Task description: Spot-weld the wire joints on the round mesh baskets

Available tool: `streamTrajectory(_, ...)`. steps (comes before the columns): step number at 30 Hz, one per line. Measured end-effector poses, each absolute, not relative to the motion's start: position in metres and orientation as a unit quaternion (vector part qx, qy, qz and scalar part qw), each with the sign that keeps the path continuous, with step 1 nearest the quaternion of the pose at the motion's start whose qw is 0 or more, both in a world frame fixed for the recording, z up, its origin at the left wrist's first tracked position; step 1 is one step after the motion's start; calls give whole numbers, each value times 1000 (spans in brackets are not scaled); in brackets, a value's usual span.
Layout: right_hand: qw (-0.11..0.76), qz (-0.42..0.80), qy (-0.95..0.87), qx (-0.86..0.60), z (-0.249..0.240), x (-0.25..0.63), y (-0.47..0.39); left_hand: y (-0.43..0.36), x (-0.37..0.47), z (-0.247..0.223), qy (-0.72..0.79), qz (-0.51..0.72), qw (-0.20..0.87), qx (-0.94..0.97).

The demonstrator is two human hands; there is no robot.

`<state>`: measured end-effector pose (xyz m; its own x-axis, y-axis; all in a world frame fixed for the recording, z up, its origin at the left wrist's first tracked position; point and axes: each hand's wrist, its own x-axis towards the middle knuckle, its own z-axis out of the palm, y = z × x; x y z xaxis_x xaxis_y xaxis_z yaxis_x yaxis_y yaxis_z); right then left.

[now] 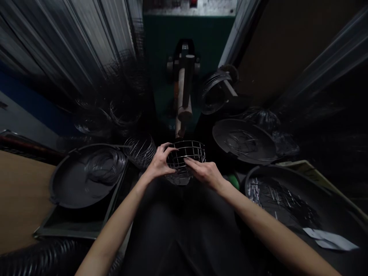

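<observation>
A round wire basket [192,147] of metal grid is held between my hands, just in front of my lap. My left hand [161,160] grips its left side, thumb below and fingers curved over the upper part. On the right side, my right hand [204,171] has its fingers pressed together against the wires near the front. Its thumb is hidden. Right behind the basket stands a machine with a pale cylindrical arm [184,96] pointing toward me.
Dark round pans stand at both sides: one with coiled wire rings [106,165] at left, a pan [244,140] with thin wires at right, and a larger pan [258,174] with short wire pieces and a white paper [330,238]. Wire hoops [214,90] hang beside the green machine [161,46].
</observation>
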<state>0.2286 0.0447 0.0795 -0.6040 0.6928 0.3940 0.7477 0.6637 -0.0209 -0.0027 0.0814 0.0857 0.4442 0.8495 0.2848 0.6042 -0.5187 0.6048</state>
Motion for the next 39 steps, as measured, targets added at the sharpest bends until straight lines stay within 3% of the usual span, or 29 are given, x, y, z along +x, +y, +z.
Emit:
streamTrajectory(12,233,-123,-897,-354,90,227,58,87,-8,95,435,301,212,821)
streamTrajectory(30,215,-79,-886,-403,102,220,83,122,-14,102,417,308,238,821)
streamTrajectory(39,291,-76,-815,-496,106,217,92,143,-13,108,434,314,243,809)
